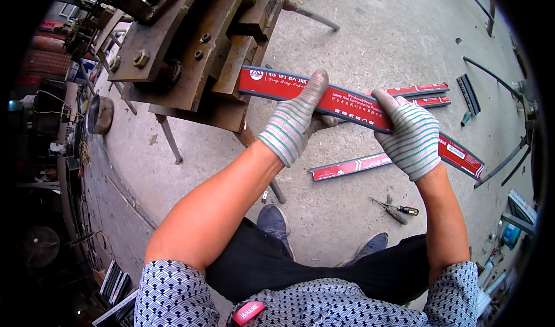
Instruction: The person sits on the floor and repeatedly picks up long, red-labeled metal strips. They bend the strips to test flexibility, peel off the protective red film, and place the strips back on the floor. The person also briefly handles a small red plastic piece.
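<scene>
Both my hands wear white work gloves with green stripes. A long metal profile strip [354, 106] with dark edges and red printed film lies slantwise across them. My left hand [293, 119] grips it near its left part, thumb on top and fingers beneath. Farther right, my right hand [410, 133] is closed round the same strip, which runs on past it to the lower right. The strip's left end overlaps the steel blocks of a heavy rusty machine [214, 55] in view; I cannot tell whether it touches them.
More red-filmed strips [351, 166] lie on the concrete floor beyond and below the held one. Screwdrivers [396, 210] rest near my right foot. A short dark profile piece [469, 95] and curved dark bars [494, 73] are at right. Machine legs [169, 141] stand at left.
</scene>
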`<state>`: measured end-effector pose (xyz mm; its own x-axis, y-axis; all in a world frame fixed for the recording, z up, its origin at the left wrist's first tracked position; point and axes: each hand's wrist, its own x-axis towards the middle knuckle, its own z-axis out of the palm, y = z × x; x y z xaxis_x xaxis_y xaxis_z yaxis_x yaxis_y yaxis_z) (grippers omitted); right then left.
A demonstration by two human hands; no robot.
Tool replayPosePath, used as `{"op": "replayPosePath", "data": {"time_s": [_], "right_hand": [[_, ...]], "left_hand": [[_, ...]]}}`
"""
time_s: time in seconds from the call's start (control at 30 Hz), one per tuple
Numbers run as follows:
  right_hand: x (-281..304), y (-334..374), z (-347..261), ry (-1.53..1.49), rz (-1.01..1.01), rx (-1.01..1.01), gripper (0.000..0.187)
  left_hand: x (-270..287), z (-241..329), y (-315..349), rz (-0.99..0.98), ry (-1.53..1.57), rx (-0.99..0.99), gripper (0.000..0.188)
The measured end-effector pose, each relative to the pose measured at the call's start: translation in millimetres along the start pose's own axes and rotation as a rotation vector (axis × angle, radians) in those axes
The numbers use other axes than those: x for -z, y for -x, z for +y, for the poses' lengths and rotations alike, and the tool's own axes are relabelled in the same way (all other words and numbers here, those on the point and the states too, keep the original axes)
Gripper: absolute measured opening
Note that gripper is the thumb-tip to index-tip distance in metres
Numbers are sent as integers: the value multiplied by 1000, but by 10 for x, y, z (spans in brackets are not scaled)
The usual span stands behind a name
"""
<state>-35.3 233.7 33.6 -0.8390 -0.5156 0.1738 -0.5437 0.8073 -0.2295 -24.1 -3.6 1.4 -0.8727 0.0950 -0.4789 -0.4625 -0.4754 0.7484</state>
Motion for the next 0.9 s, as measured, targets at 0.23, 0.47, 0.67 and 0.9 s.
{"op": "replayPosePath", "data": {"time_s": [0.23,0.47,0.67,0.9], "right_hand": [[129,7,10,37,-4,-4,62],[75,72,151,-27,9,25,65],[195,217,490,-50,25,15,69],[266,778,1148,-263,50,-251,71]], "left_hand": [[-122,-30,2,26,104,29,36],[-186,-118,-36,15,103,45,38],[-268,-166,63,-18,-35,174,48],[-487,-313,121,-318,-432,218,68]]}}
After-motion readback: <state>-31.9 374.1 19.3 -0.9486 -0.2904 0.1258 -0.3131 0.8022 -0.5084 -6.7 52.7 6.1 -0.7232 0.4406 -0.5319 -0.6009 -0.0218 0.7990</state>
